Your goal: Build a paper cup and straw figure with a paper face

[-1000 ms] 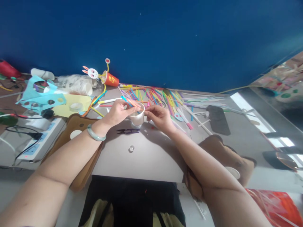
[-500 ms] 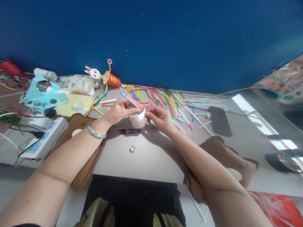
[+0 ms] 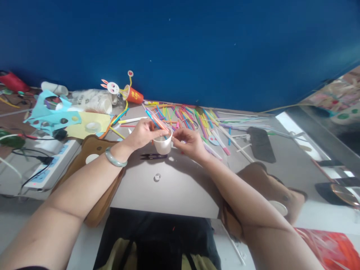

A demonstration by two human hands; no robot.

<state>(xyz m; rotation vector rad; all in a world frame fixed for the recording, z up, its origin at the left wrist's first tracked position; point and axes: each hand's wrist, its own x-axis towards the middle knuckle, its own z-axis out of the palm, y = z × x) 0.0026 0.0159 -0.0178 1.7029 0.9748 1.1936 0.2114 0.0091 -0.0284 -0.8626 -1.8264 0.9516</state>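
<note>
My left hand (image 3: 144,133) is closed at the rim of a white paper cup (image 3: 163,146), its thumb laid across the top edge. Blue and orange straws (image 3: 158,122) slant out of the cup beside those fingers. On the cup's other side, my right hand (image 3: 188,140) pinches close to the rim; whether it grips the cup wall or something small there I cannot make out. Dark thread snips (image 3: 153,156) lie on the table just below the cup. Nearer me sits a small clear roll of tape (image 3: 157,177).
Many coloured straws (image 3: 202,122) spread along the blue wall. A rabbit figure on an orange cup (image 3: 135,94) lies back left. A power strip (image 3: 52,165) and brown mat (image 3: 92,146) are left; a dark phone-like slab (image 3: 261,144) and brown cushion (image 3: 270,187) are right.
The cup has tipped slightly and sunk a little, showing more of its opening. Both hands stay at its rim, the left shifted slightly right.
</note>
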